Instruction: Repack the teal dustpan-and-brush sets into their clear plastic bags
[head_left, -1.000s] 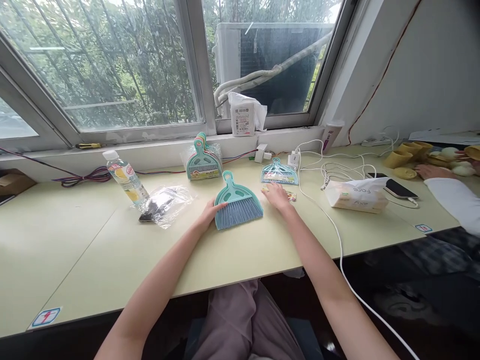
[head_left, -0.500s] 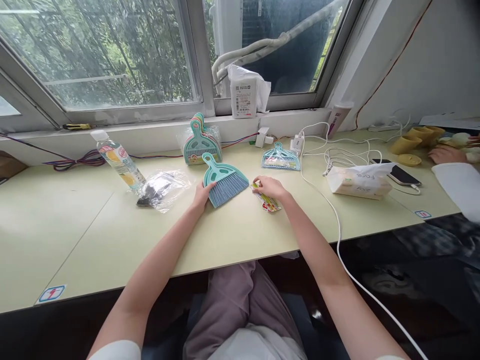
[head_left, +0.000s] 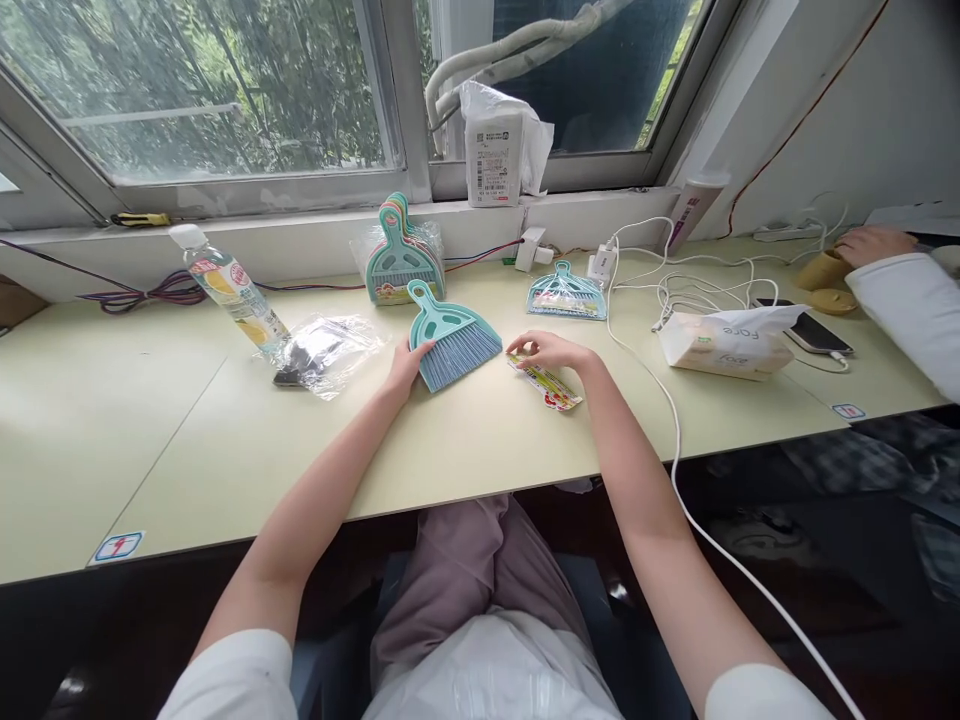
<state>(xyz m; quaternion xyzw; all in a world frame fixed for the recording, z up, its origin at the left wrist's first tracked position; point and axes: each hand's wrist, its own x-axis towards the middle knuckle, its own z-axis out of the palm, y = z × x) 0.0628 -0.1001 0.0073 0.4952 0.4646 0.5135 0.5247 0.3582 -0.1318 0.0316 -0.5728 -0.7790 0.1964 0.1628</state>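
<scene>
A turquoise dustpan (head_left: 429,316) with a blue-bristled brush (head_left: 461,355) fitted in it lies on the table, handle pointing away. My left hand (head_left: 407,366) grips its left edge, thumb on top near the bristles. To the right of the brush, my right hand (head_left: 546,350) is closed at the upper left end of a narrow printed card label (head_left: 556,386) in yellow, green and red. The fingers cover part of that end. Beyond them lies a plastic-wrapped dustpan set (head_left: 568,296). Several more dustpan sets (head_left: 405,262) stand stacked in clear plastic against the wall.
A drink bottle (head_left: 229,290) leans beside crumpled clear plastic (head_left: 337,350) over a dark object at left. Right of me are a tissue pack (head_left: 724,345), a phone (head_left: 814,330), white cables (head_left: 664,405) and another person's hand (head_left: 874,245) at yellow cups.
The view has tipped down a little. The label's free end has swung out to the right from under my right hand. The other person's hand has moved onto a yellow cup.
</scene>
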